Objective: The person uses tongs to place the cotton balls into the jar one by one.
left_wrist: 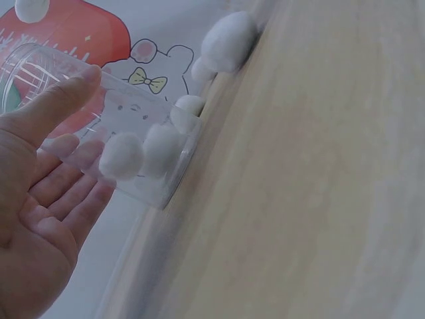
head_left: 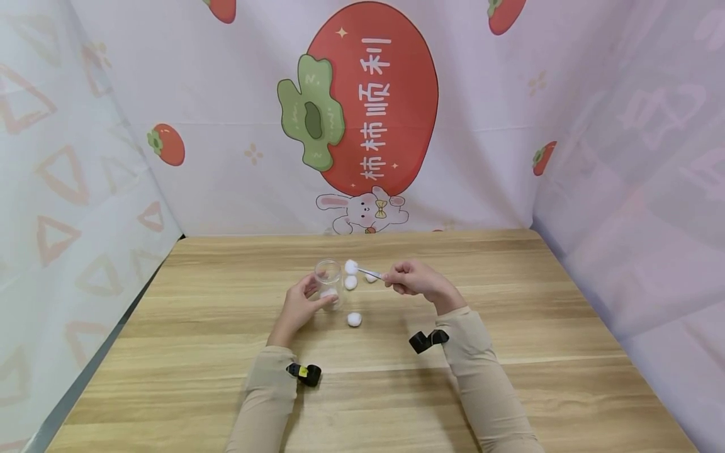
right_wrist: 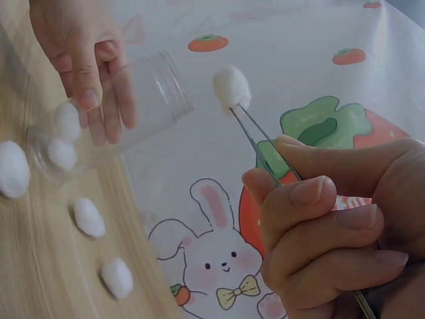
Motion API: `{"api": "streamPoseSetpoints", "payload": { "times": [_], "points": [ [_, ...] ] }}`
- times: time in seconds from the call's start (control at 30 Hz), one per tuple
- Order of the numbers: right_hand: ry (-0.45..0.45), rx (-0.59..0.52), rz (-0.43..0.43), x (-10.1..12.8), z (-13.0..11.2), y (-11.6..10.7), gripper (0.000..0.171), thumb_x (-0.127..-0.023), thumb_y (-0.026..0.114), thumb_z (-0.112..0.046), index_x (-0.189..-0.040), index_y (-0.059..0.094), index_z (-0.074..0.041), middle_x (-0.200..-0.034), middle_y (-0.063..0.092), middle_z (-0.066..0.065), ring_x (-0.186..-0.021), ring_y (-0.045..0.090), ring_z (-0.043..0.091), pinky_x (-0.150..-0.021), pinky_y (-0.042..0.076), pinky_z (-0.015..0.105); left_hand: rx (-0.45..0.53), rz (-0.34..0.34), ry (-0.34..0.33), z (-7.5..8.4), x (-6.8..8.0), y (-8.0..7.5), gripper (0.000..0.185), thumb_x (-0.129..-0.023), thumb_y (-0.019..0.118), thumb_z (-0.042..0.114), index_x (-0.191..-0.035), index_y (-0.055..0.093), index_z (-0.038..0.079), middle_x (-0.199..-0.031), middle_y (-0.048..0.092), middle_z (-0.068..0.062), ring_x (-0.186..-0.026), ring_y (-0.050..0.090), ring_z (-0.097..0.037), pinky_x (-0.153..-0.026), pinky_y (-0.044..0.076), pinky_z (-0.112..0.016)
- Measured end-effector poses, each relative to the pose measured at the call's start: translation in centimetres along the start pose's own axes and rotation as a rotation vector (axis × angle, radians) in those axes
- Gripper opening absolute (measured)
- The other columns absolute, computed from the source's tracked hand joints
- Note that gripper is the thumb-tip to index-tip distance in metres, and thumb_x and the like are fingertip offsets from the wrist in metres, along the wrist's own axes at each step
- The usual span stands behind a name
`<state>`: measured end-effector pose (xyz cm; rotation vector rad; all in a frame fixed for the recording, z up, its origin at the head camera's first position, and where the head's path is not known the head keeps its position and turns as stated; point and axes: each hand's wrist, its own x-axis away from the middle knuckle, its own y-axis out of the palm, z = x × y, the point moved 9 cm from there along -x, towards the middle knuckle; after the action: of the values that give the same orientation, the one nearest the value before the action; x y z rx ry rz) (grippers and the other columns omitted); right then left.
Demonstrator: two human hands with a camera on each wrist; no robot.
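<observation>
My left hand (head_left: 300,305) holds a clear jar (head_left: 329,272) upright on the table, thumb on one side and fingers on the other. At the jar's bottom lie white cotton balls (left_wrist: 121,157), at least two in the left wrist view. My right hand (head_left: 416,282) pinches metal tweezers (right_wrist: 251,133) between thumb and fingers. Gripped in the tweezers' tips is a cotton ball (right_wrist: 232,88), raised near the jar's open mouth and apart from it. Three loose cotton balls lie on the table: one right of the jar (head_left: 351,282), one under the tweezers (head_left: 371,277), one nearer (head_left: 354,319).
The wooden table (head_left: 362,390) runs back to a printed cloth backdrop (head_left: 226,176), with cloth walls on both sides. Small black wrist cameras sit on the left sleeve (head_left: 266,390) and right sleeve (head_left: 481,365).
</observation>
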<state>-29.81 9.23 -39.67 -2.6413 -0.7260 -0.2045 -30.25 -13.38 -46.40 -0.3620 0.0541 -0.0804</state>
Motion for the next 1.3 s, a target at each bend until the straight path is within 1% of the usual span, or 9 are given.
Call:
{"api": "streamPoseSetpoints", "payload": {
  "times": [0.13,0.23,0.37,0.4,0.6,0.63,0.8,1.1,1.3],
  "points": [
    [0.015,-0.001,0.009,-0.1,-0.1,0.0,0.031,-0.097,0.053,-0.015,-0.096,0.057,0.016,-0.055,0.046,-0.007,-0.046,0.033,0.003,-0.041,0.023,0.014,0.008,0.008,0.016,0.3,0.0,0.0,0.069,-0.076,0.081,0.015,-0.136,0.050,0.000,-0.135,0.057,-0.024,-0.127,0.056,-0.036,-0.112,0.047,-0.039],
    [0.012,0.003,0.013,-0.1,-0.4,0.0,0.031,-0.097,0.053,-0.015,-0.096,0.058,0.015,-0.055,0.046,-0.006,-0.047,0.033,0.004,-0.042,0.023,0.014,0.007,0.010,0.022,0.3,0.0,0.0,0.067,-0.076,0.081,0.014,-0.135,0.051,0.000,-0.134,0.058,-0.024,-0.127,0.056,-0.037,-0.112,0.048,-0.039],
    [0.004,0.006,0.016,-0.2,-0.6,0.0,0.025,-0.097,0.054,-0.015,-0.089,0.062,0.007,-0.055,0.047,-0.006,-0.047,0.033,0.004,-0.041,0.023,0.014,0.005,0.009,0.034,0.3,0.0,0.1,0.066,-0.076,0.081,0.015,-0.134,0.052,0.000,-0.134,0.058,-0.023,-0.126,0.056,-0.037,-0.111,0.049,-0.039],
    [0.003,0.006,0.017,-0.2,-0.6,0.0,0.023,-0.097,0.054,-0.015,-0.087,0.062,0.005,-0.055,0.047,-0.006,-0.046,0.034,0.004,-0.041,0.023,0.014,-0.009,0.014,0.042,0.3,-0.1,0.1,0.066,-0.076,0.082,0.017,-0.134,0.052,0.001,-0.133,0.059,-0.022,-0.125,0.058,-0.033,-0.109,0.050,-0.034],
    [0.007,-0.003,0.018,-0.2,-0.8,0.1,0.028,-0.097,0.054,-0.015,-0.093,0.061,0.012,-0.054,0.046,-0.007,-0.046,0.033,0.003,-0.041,0.022,0.014,-0.004,0.009,0.033,0.2,0.0,0.0,0.065,-0.076,0.082,0.015,-0.133,0.053,0.001,-0.134,0.059,-0.020,-0.125,0.059,-0.032,-0.110,0.050,-0.034],
    [0.005,-0.002,0.017,-0.2,-0.9,0.1,0.029,-0.097,0.054,-0.015,-0.093,0.060,0.012,-0.054,0.046,-0.007,-0.046,0.033,0.003,-0.041,0.022,0.014,0.012,0.003,0.026,0.3,0.0,0.0,0.065,-0.076,0.082,0.014,-0.133,0.053,0.001,-0.134,0.059,-0.021,-0.127,0.057,-0.035,-0.111,0.048,-0.038],
    [0.001,0.005,0.020,-0.3,-1.1,0.2,0.026,-0.097,0.054,-0.015,-0.089,0.062,0.007,-0.054,0.046,-0.006,-0.046,0.033,0.003,-0.041,0.022,0.014,0.018,0.007,0.032,0.3,-0.1,0.0,0.063,-0.075,0.082,0.014,-0.131,0.055,0.002,-0.134,0.060,-0.018,-0.126,0.058,-0.033,-0.111,0.048,-0.037],
    [-0.004,0.004,0.028,-0.9,-1.3,0.2,0.023,-0.097,0.053,-0.015,-0.084,0.063,0.002,-0.054,0.046,-0.006,-0.046,0.032,0.004,-0.040,0.022,0.014,0.008,0.003,0.021,0.3,0.0,0.0,0.065,-0.076,0.082,0.015,-0.133,0.053,0.002,-0.133,0.059,-0.022,-0.126,0.057,-0.036,-0.111,0.049,-0.039],
    [-0.015,0.008,0.023,-1.0,-1.8,0.6,0.023,-0.097,0.055,-0.016,-0.079,0.062,-0.002,-0.053,0.045,-0.006,-0.045,0.031,0.004,-0.040,0.022,0.014,0.021,0.003,0.031,0.2,-0.1,0.0,0.064,-0.076,0.082,0.014,-0.132,0.054,0.003,-0.134,0.060,-0.019,-0.126,0.057,-0.034,-0.111,0.048,-0.038]
  ]
}}
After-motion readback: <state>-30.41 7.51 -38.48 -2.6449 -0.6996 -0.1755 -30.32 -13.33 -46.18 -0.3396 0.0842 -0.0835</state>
